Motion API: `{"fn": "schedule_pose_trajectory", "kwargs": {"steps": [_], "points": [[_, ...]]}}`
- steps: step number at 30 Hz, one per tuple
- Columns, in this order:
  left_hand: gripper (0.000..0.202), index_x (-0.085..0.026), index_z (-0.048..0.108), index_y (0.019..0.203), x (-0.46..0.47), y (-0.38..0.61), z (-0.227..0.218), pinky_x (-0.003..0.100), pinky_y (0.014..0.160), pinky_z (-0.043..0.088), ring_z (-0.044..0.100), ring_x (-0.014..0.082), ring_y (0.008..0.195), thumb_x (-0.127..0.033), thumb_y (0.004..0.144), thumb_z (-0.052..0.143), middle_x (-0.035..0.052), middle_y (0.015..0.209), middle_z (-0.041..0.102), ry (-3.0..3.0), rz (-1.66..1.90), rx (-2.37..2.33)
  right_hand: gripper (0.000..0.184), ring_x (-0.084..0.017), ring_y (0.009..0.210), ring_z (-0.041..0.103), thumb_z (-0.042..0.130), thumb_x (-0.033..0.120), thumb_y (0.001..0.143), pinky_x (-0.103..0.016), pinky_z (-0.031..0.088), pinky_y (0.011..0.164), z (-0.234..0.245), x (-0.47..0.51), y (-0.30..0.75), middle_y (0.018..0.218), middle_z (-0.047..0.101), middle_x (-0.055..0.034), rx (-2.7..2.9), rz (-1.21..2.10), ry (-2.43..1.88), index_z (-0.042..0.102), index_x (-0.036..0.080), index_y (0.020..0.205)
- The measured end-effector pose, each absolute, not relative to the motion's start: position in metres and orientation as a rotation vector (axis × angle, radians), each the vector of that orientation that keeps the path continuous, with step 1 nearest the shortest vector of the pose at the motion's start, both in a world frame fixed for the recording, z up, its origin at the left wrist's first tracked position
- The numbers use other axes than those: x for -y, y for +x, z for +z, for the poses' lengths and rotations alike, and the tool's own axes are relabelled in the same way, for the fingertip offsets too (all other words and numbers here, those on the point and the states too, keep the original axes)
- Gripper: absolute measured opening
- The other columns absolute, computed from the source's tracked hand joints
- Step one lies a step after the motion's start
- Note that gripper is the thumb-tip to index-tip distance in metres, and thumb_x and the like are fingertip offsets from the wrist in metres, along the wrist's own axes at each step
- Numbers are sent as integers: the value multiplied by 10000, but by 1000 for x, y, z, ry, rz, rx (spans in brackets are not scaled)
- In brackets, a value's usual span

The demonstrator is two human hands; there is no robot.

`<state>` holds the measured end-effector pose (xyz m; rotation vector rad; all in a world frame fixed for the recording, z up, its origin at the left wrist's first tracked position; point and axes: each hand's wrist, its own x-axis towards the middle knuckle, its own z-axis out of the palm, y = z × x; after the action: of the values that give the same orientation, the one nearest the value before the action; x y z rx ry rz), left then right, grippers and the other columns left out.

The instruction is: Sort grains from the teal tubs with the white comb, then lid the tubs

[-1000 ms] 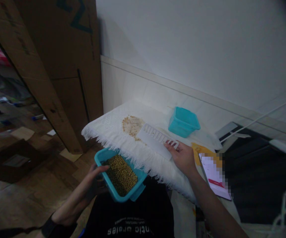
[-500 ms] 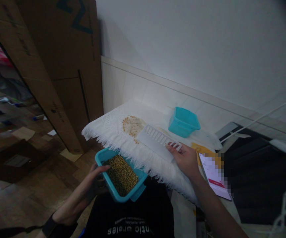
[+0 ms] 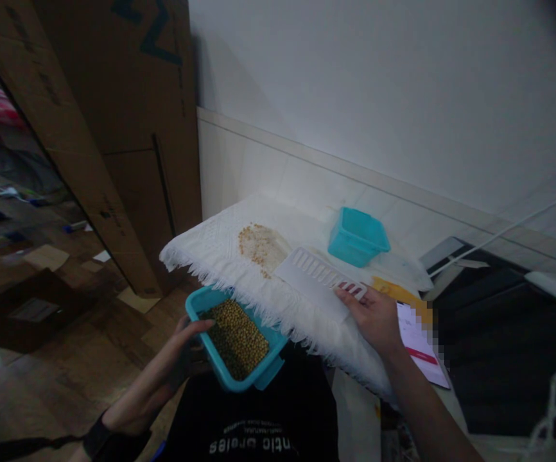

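Note:
My left hand (image 3: 191, 340) grips the left rim of a teal plastic basket (image 3: 225, 378), tilted below the table's fringed edge. Yellowish soybeans (image 3: 242, 340) lie inside it, with darker green beans along the near left side. In my right hand (image 3: 372, 317) is a flat white plastic scraper-like piece (image 3: 314, 285) with a row of slots, held by its right end over the white cloth (image 3: 210, 234). Left of that piece, a scatter of small tan bits (image 3: 259, 247) rests on the cloth. A second teal basket (image 3: 357, 237) stands behind my right hand.
A phone (image 3: 420, 346) and a yellow packet (image 3: 384, 285) lie right of my right hand. A tall cardboard box (image 3: 128, 128) stands at the left, and a white wall (image 3: 355, 83) rises behind the table. A black bag-like object (image 3: 499, 340) fills the right side.
My right hand has moved slightly right with the slotted white piece, away from the tan bits. My left hand and its basket have hardly moved.

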<state>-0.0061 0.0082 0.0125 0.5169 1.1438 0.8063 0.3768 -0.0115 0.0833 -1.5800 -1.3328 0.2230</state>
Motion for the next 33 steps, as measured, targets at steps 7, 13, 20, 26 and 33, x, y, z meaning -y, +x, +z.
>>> {"fn": "schedule_pose_trajectory", "kwargs": {"steps": [7, 13, 20, 26, 33], "points": [[864, -300, 633, 1507, -7, -4, 15, 495, 900, 710, 892, 377, 1041, -505, 779, 1050, 145, 1276, 859, 531, 814, -1179, 473, -314, 655, 808, 894, 735, 886, -388, 626, 585, 83, 13, 381, 766, 880, -80, 1325, 197, -1583, 901, 271, 795], [885, -301, 621, 1514, -8, -5, 15, 498, 916, 705, 884, 375, 1049, -518, 774, 1055, 131, 1249, 857, 530, 808, -1165, 475, -299, 615, 766, 866, 735, 890, -370, 581, 535, 82, 13, 381, 725, 852, -72, 1339, 238, -1594, 894, 275, 775], [878, -291, 601, 1544, -7, -5, 15, 498, 909, 705, 863, 340, 963, -546, 815, 1019, 103, 1165, 843, 558, 802, -1168, 451, -300, 638, 790, 868, 704, 896, -364, 608, 554, 87, 12, 369, 720, 854, -70, 1374, 280, -1587, 898, 271, 771], [883, -311, 597, 1534, -8, -5, 15, 519, 925, 714, 878, 368, 1055, -545, 801, 1031, 131, 1303, 841, 544, 802, -1170, 498, -305, 651, 809, 866, 734, 888, -365, 625, 569, 92, 12, 362, 746, 874, -90, 1353, 285, -1600, 898, 250, 776], [891, -307, 589, 1545, -8, -6, 13, 510, 915, 712, 886, 371, 1025, -562, 809, 1022, 123, 1224, 855, 542, 806, -1163, 530, -330, 671, 834, 869, 770, 855, -380, 641, 580, 95, 9, 356, 754, 883, -104, 1340, 286, -1607, 909, 244, 794]]}}
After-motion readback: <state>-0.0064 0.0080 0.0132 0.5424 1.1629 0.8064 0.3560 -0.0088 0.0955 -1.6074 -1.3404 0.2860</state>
